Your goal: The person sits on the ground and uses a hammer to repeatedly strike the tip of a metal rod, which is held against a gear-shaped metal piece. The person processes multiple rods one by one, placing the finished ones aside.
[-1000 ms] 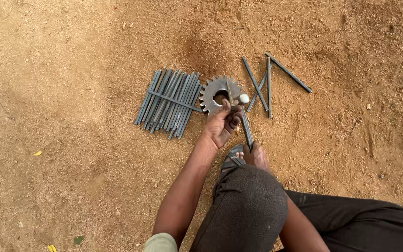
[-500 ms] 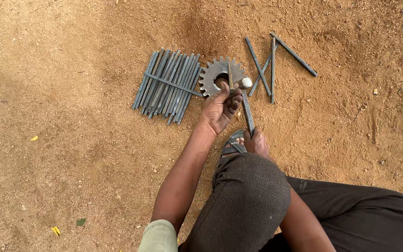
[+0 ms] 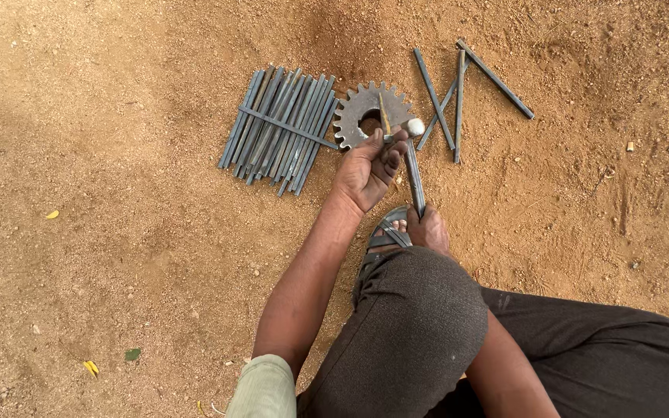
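While your left hand (image 3: 367,166) pinches a short metal rod (image 3: 385,116) across the gear (image 3: 365,114) on the dirt, your right hand (image 3: 427,229) grips the hammer (image 3: 414,166), its head at the rod. That rod's long axis runs near-to-far. A neat bundle (image 3: 276,128) lies left; four loose rods (image 3: 458,89) lie right.

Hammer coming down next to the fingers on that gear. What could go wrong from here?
The left hand pinches a thin rod on the gear right beside the hammer head: a miss likely hits fingers. The gear sits on loose sand, so it may shift. The sandalled foot lies close under the right hand.
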